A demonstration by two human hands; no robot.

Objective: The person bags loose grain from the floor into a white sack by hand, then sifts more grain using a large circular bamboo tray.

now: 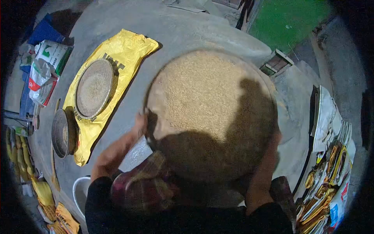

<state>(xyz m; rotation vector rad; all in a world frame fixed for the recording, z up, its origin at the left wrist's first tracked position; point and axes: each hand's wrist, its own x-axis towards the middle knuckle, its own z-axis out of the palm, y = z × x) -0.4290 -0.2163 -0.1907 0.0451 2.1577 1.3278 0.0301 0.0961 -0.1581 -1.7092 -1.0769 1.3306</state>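
Observation:
A large round winnowing tray (157, 102) is held in front of my body, slightly blurred. A broad layer of pale grain (202, 89) covers much of it, with a dark shadow across the lower and right parts. My left hand (141, 124) grips the tray's left rim, its fingers partly in shade. On the right rim my right hand (274, 143) is closed on the edge, mostly dark, with the fingers largely hidden by the tray. Below the tray, checked cloth (144, 181) covers my legs.
Left of the tray, a yellow sack (134, 48) lies on the concrete floor (171, 31), bearing a smaller basket (111, 87) of grain. A dark sieve (58, 134) leans beside it. A white bucket (79, 191) stands near my left elbow. Folded sacks (325, 183) are piled at right.

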